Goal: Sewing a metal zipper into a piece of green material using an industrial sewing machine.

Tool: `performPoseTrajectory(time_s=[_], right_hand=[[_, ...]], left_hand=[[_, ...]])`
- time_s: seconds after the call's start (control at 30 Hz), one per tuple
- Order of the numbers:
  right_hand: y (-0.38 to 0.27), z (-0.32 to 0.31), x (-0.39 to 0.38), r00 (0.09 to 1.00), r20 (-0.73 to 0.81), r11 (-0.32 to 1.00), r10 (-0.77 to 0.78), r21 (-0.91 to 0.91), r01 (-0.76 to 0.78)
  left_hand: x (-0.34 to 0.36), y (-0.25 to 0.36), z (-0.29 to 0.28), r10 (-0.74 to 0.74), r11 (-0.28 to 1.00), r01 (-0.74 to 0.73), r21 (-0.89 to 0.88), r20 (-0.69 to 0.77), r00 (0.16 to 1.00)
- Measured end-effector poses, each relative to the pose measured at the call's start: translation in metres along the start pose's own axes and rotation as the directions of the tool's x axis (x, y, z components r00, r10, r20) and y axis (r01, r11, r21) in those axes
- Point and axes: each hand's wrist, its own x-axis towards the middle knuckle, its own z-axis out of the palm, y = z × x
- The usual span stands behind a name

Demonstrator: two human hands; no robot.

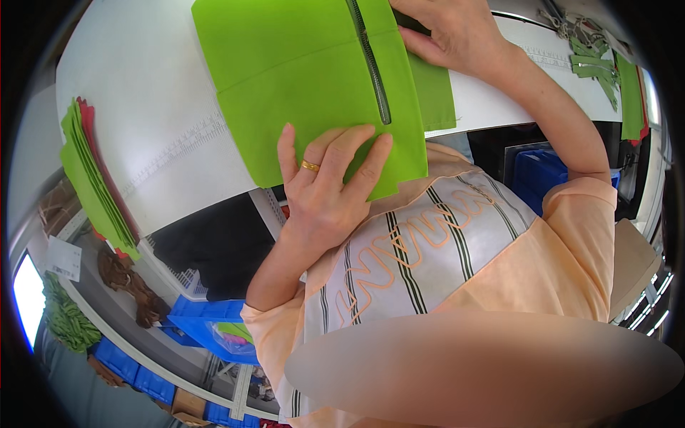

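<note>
A bright green fabric panel (300,93) lies across the near edge of the white table, with a dark zipper (371,64) running lengthwise along its right part. My left hand (328,164), wearing a gold ring, rests on the panel's near end. Its fingers are spread, the tips just below the zipper's end. At the panel's far right edge, my right hand (457,32) has thumb and fingers closed around dark green cloth; the upper fingers are partly cut off by the frame. A darker green fabric piece (434,96) shows from under the panel, below my right hand.
Ruler markings run along the white table (143,78). Stacked green and red fabric pieces (96,171) hang over its left edge. Green zipper strips (596,68) lie at the far right. Below are black cloth (214,242), a blue bin (203,317) and another blue bin (534,175).
</note>
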Motion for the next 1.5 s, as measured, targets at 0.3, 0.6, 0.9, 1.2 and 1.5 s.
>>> performPoseTrajectory(time_s=[0.3, 0.6, 0.9, 1.2, 1.5], right_hand=[[0.002, 0.001, 0.002, 1.0, -0.025, 1.0, -0.013, 0.001, 0.013], [0.003, 0.004, 0.003, 0.998, -0.063, 0.999, -0.006, 0.038, 0.008], [0.004, 0.001, 0.001, 1.0, -0.005, 1.0, -0.01, -0.003, 0.01], [0.003, 0.0, 0.003, 0.999, -0.051, 1.0, -0.014, 0.025, 0.015], [0.003, -0.002, 0.005, 1.0, -0.003, 0.999, -0.003, 0.054, 0.003]], left_hand=[[-0.001, 0.001, 0.001, -0.006, 1.0, 0.006, -0.009, -0.003, 1.0], [-0.001, 0.001, 0.001, -0.006, 1.0, 0.006, -0.012, -0.016, 1.0], [-0.001, 0.001, 0.002, -0.012, 1.0, 0.011, -0.026, -0.01, 1.0], [0.011, 0.002, -0.022, -0.03, 1.0, 0.031, -0.002, 0.209, 0.977], [0.033, -0.021, -0.042, 0.103, 0.989, -0.047, -0.143, 0.413, 0.905]])
